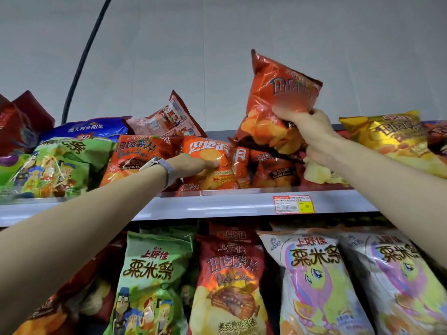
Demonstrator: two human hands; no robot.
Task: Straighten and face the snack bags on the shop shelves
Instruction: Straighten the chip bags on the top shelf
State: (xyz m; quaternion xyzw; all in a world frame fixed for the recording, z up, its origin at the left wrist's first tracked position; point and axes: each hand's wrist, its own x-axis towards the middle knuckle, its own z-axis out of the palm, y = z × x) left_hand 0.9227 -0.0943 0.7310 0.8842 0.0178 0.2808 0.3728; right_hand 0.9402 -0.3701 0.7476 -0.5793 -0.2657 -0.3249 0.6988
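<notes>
Two grey metal shelves are seen, and the upper grey shelf (217,204), marked by a red and yellow price label (293,204) on its front edge, is taken as landmark. Above that label, a jumble of glossy orange-red potato chip bags (273,170) is heaped on the shelf; to the label's left a green corn-strip bag (60,165) is leaned, and to its right a shiny gold chip bag (391,139) is laid tilted. Below the label, the lower shelf is filled with upright green, red and white snack bags (229,281).

An orange-red foil chip bag (278,100) is held up above the label by the right hand (312,134), its fingers pinched on the bag's lower edge. The left hand (191,164), a grey band at the wrist, is laid on an orange ridged-chip bag (212,163) left of the label, fingers pressed flat against it.
</notes>
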